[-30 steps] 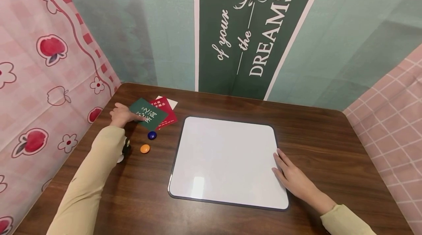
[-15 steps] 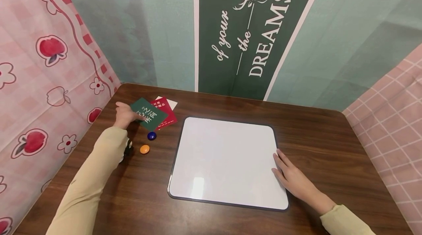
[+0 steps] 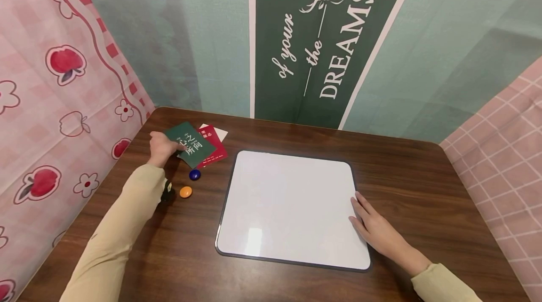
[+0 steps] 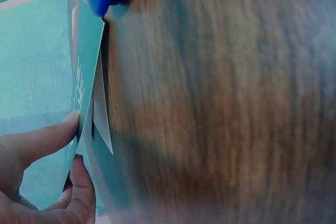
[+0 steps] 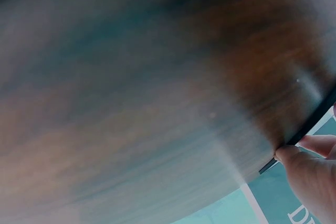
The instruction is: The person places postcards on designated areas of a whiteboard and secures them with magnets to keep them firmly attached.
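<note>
**Left hand (image 3: 161, 148) pinches the green card (image 3: 192, 146); right hand (image 3: 378, 229) rests at the whiteboard (image 3: 292, 208)**

From my distant seat, I begin at the left. The green card is dark and flat, with white Chinese characters. It is at the far left part of the table (image 3: 423, 189), above a red card (image 3: 219, 146) and a white card (image 3: 221, 132), which show partly under it. In the left wrist view I see the thumb on its printed side and a finger behind it, so the grip is a pinch, and the card stands tilted. Just beside, towards me, are a blue round piece (image 3: 195, 175) and, a little nearer, an orange round piece (image 3: 186, 192).

In the middle lies the whiteboard, glossy, with rounded corners, a dark rim and one bright reflection. At its right edge, the right hand has its fingers almost straight, touching it.

The table is brown with wood grain. Around it I see a pink curtain (image 3: 42, 118) with apples and flowers, a teal cloth (image 3: 220, 48) with the word "DREAMS", and, at the right, a pink cloth with white grid (image 3: 499, 161).
</note>
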The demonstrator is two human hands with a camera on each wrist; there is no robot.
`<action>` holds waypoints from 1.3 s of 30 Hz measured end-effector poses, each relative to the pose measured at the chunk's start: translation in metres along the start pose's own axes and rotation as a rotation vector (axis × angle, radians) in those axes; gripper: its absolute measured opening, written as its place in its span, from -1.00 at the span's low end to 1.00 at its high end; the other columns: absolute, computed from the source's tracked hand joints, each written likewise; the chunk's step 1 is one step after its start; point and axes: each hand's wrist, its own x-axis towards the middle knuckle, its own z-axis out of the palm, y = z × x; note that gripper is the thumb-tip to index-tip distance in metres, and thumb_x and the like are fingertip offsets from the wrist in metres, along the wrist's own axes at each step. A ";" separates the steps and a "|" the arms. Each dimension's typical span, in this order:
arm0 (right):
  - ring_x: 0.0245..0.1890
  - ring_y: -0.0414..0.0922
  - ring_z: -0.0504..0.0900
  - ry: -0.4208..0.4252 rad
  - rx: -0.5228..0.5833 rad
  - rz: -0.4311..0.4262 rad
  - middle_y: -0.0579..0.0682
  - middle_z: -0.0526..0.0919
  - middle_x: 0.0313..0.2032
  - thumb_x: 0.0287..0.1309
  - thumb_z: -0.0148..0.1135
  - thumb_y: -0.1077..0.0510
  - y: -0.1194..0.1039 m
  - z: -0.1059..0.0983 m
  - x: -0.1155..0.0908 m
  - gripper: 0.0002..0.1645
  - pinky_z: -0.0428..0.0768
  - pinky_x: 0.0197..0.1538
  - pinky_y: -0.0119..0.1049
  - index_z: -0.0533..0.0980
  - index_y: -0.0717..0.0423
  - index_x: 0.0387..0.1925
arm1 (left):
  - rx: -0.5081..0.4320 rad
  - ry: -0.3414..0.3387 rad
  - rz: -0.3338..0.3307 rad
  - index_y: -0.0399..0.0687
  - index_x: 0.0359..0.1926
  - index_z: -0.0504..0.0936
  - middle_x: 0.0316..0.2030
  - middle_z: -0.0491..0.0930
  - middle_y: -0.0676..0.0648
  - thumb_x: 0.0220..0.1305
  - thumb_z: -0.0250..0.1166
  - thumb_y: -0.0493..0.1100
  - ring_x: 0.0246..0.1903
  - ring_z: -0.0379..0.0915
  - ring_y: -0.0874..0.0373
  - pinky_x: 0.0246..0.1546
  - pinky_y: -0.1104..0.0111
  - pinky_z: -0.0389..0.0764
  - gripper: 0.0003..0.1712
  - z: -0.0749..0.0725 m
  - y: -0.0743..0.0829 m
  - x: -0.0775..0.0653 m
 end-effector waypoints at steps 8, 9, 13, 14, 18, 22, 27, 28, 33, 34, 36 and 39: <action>0.20 0.27 0.26 -0.005 0.004 0.008 0.34 0.09 0.31 0.26 0.08 0.04 -0.002 -0.001 0.000 -0.32 0.35 0.09 0.10 0.20 0.38 0.26 | 0.045 0.042 0.063 -0.60 0.02 0.35 -0.06 0.42 -0.44 0.05 0.37 -0.09 -0.07 0.31 -0.18 0.10 0.05 0.34 -0.29 0.002 -0.001 -0.004; 0.20 0.27 0.27 -0.005 0.003 0.008 0.34 0.09 0.31 0.26 0.08 0.04 -0.002 -0.002 0.000 -0.32 0.35 0.09 0.10 0.20 0.38 0.26 | 0.039 0.044 0.058 -0.59 -0.01 0.37 -0.09 0.44 -0.42 0.06 0.37 -0.08 -0.10 0.33 -0.16 0.08 0.07 0.37 -0.32 0.002 -0.001 -0.004; 0.20 0.27 0.27 -0.004 0.000 0.006 0.34 0.09 0.31 0.26 0.08 0.04 -0.002 -0.002 0.000 -0.32 0.35 0.08 0.09 0.20 0.39 0.26 | 0.007 0.045 0.047 -0.50 -0.17 0.47 -0.35 0.54 -0.28 0.06 0.38 -0.06 -0.33 0.49 0.02 -0.15 0.23 0.53 -0.45 0.001 0.000 -0.004; 0.20 0.27 0.27 -0.005 0.000 0.007 0.34 0.09 0.31 0.26 0.08 0.04 -0.002 -0.002 0.000 -0.32 0.35 0.08 0.09 0.20 0.39 0.26 | -0.007 0.038 0.042 -0.48 -0.20 0.47 -0.42 0.55 -0.23 0.06 0.38 -0.06 -0.42 0.51 0.09 -0.23 0.28 0.55 -0.47 0.001 -0.001 -0.004; 0.21 0.27 0.26 -0.012 -0.006 0.014 0.34 0.09 0.32 0.26 0.07 0.04 -0.002 -0.002 0.000 -0.32 0.35 0.09 0.10 0.20 0.37 0.26 | -0.110 -0.024 -0.003 -0.49 -0.09 0.42 -0.44 0.53 -0.17 0.10 0.35 -0.10 -0.61 0.52 0.25 -0.31 0.36 0.59 -0.45 0.000 -0.001 -0.002; 0.21 0.26 0.26 -0.014 -0.011 0.014 0.33 0.09 0.32 0.26 0.07 0.03 -0.002 -0.003 0.000 -0.32 0.34 0.10 0.10 0.20 0.37 0.27 | -0.208 -0.081 -0.049 -0.49 0.10 0.33 -0.18 0.50 -0.29 0.17 0.28 -0.12 -0.58 0.48 0.30 -0.19 0.31 0.55 -0.38 -0.001 0.001 -0.002; 0.20 0.26 0.27 -0.011 -0.011 0.010 0.33 0.09 0.32 0.26 0.07 0.04 -0.001 -0.003 0.001 -0.32 0.35 0.09 0.10 0.20 0.37 0.27 | -0.263 -0.105 -0.082 -0.45 0.16 0.30 -0.09 0.45 -0.28 0.22 0.23 -0.14 -0.61 0.42 0.38 -0.14 0.34 0.54 -0.40 0.000 0.004 -0.002; 0.20 0.26 0.27 -0.012 -0.011 0.010 0.33 0.09 0.32 0.26 0.07 0.04 -0.001 -0.003 0.001 -0.32 0.35 0.08 0.10 0.20 0.36 0.27 | -0.267 -0.109 -0.085 -0.45 0.16 0.30 -0.09 0.45 -0.27 0.22 0.22 -0.14 -0.63 0.41 0.40 -0.16 0.36 0.55 -0.40 0.000 0.004 -0.001; 0.20 0.27 0.27 -0.010 -0.011 0.004 0.33 0.09 0.32 0.26 0.07 0.03 0.000 -0.002 0.001 -0.32 0.35 0.09 0.09 0.20 0.37 0.27 | -0.298 -0.109 -0.093 -0.42 0.20 0.29 -0.05 0.44 -0.26 0.23 0.21 -0.12 -0.59 0.41 0.40 -0.25 0.46 0.57 -0.38 0.000 0.005 -0.002; 0.20 0.27 0.27 -0.009 -0.010 0.003 0.34 0.09 0.31 0.26 0.08 0.04 0.000 -0.002 0.002 -0.32 0.35 0.08 0.09 0.20 0.37 0.26 | -0.304 -0.107 -0.094 -0.41 0.21 0.28 -0.04 0.44 -0.26 0.24 0.21 -0.11 -0.56 0.42 0.39 -0.25 0.47 0.56 -0.37 0.000 0.006 -0.003; 0.20 0.27 0.27 -0.010 -0.006 0.003 0.34 0.09 0.31 0.26 0.07 0.04 0.000 -0.002 0.002 -0.32 0.35 0.08 0.10 0.20 0.37 0.26 | -0.326 -0.103 -0.094 -0.39 0.23 0.27 0.00 0.42 -0.25 0.24 0.21 -0.11 -0.52 0.43 0.37 -0.22 0.47 0.55 -0.36 0.000 0.007 -0.003; 0.20 0.27 0.28 -0.011 -0.002 0.004 0.34 0.09 0.31 0.26 0.07 0.04 0.000 -0.003 0.001 -0.32 0.36 0.08 0.10 0.20 0.37 0.26 | -0.347 -0.101 -0.078 -0.39 0.22 0.29 -0.01 0.42 -0.24 0.24 0.20 -0.12 -0.50 0.44 0.37 -0.15 0.42 0.53 -0.38 0.000 0.008 -0.005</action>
